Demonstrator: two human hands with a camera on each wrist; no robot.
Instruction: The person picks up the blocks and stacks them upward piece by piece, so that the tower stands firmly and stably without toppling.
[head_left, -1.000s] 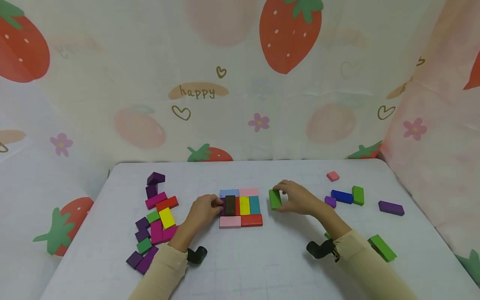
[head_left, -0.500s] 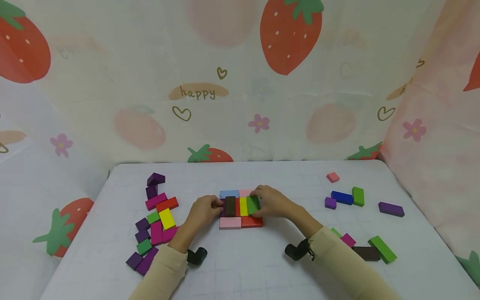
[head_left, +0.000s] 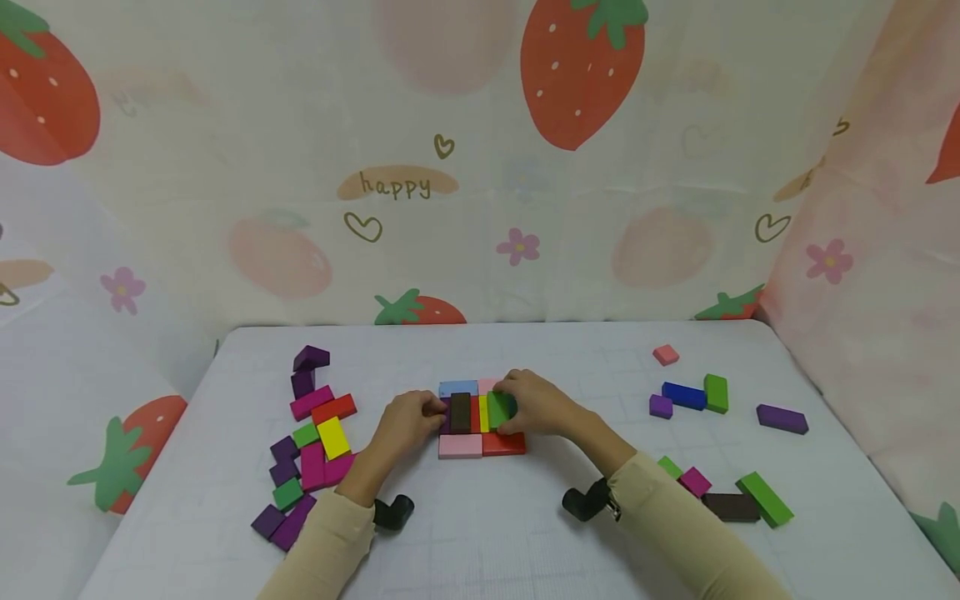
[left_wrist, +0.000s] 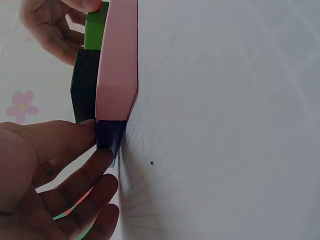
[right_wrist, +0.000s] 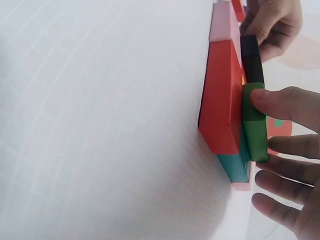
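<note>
On the white table, a flat rectangle of coloured wooden blocks includes a light pink block, a red block and a light blue block. A dark brown block lies on top of it. My right hand pinches a green block between thumb and fingers, over the yellow and teal blocks. At the left side of the rectangle, my left hand rests its thumb and fingertips against the end of a purple block, beside the brown one.
Several loose blocks, including a yellow block, form a column at left. On the right lie a blue block, a purple block, a long green block and others. A patterned cloth hangs behind the table.
My right hand has carried the green block left from beside the rectangle to over it, and slightly further left since half a second ago. The left hand has stayed in place.
</note>
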